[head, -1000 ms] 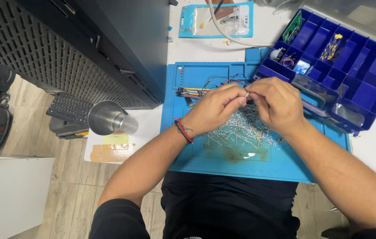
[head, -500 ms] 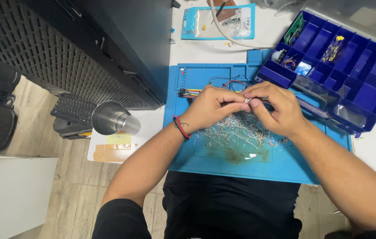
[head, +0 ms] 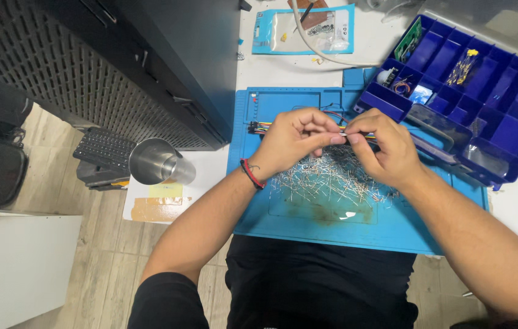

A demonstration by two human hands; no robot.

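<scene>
My left hand and my right hand meet fingertip to fingertip above a blue work mat. Both pinch a thin metal wire piece between thumb and forefinger. Below the hands a heap of several small silvery wire pieces lies spread on the mat. A bundle of coloured jumper wires lies on the mat just left of my left hand. A red and black band circles my left wrist.
A dark blue compartment box with small parts stands at the right. A metal cup stands on the white table's left corner. A black cabinet fills the upper left. A clear bag on blue card lies at the top.
Both hands stayed together over the wire heap, with small finger movements on the pinched piece. My head has shifted slightly, so the scene sits a little lower in view.
</scene>
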